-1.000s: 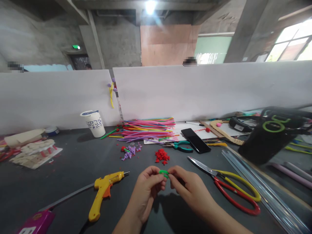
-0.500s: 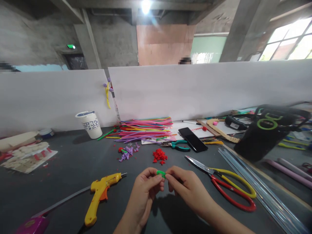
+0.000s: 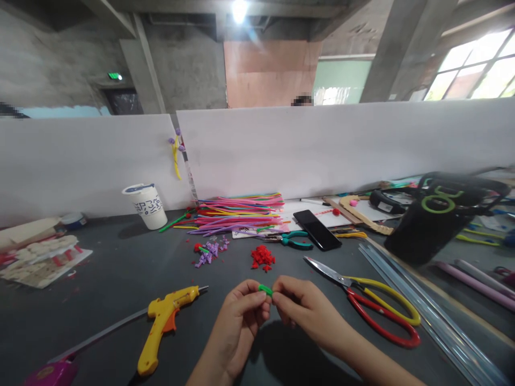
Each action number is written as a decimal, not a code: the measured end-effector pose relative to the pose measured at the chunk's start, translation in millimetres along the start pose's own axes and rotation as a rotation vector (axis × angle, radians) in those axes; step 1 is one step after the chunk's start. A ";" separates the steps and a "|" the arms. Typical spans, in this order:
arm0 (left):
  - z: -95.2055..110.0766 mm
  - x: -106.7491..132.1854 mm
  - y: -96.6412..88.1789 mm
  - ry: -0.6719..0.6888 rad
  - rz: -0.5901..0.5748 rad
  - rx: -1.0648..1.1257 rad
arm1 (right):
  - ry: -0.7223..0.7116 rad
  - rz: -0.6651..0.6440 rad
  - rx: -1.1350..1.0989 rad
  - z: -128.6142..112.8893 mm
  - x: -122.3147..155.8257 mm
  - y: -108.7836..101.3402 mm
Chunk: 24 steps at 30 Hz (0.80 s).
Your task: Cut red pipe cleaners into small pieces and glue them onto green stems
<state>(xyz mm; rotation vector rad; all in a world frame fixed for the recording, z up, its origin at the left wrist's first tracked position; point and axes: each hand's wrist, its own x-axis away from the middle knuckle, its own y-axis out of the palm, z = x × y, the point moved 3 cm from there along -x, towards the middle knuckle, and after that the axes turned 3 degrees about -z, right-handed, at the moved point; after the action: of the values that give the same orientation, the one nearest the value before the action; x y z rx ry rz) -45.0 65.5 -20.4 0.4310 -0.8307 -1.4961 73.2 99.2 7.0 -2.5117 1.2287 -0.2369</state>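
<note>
Between my two hands is a short green piece (image 3: pixel 265 290), bent or folded, perhaps pipe cleaner. My left hand (image 3: pixel 245 311) pinches its left end between thumb and fingers. At its right end, my right hand (image 3: pixel 300 303) is closed with thumb and forefinger pressed on it. Just beyond the hands lies a pile of small red pieces (image 3: pixel 263 257). To its left is a pile of small purple pieces (image 3: pixel 207 254) with a green and a red bit among them.
A yellow glue gun (image 3: pixel 169 321) lies left of my hands, and open scissors (image 3: pixel 362 300) lie right. Behind are pliers (image 3: pixel 295 240), a phone (image 3: pixel 316 229), a bundle of pipe cleaners (image 3: pixel 241 214) and a white cup (image 3: pixel 147 208). A black bag-like container (image 3: pixel 426 230) stands right.
Both hands keep their hold on the green piece, which has tilted slightly, its right end lower. The whole view has shifted a little; nothing else has visibly moved.
</note>
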 end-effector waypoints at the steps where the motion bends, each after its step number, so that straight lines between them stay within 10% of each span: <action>1: -0.1 0.7 1.3 -0.008 -0.012 -0.004 | 0.038 -0.010 -0.068 1.6 -0.3 0.6; 15: 16.5 1.8 1.2 0.422 0.061 -0.676 | 0.102 0.037 -0.324 3.3 -0.9 -2.6; 24: 16.1 0.2 3.2 0.229 -0.006 -0.631 | 0.116 -0.038 -0.295 8.2 -3.2 -2.4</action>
<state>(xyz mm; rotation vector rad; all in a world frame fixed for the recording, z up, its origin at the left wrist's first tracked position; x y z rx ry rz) -54.2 69.4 -7.3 0.1242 -0.1530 -1.5863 75.5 104.9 0.2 -2.8092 1.3486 -0.2272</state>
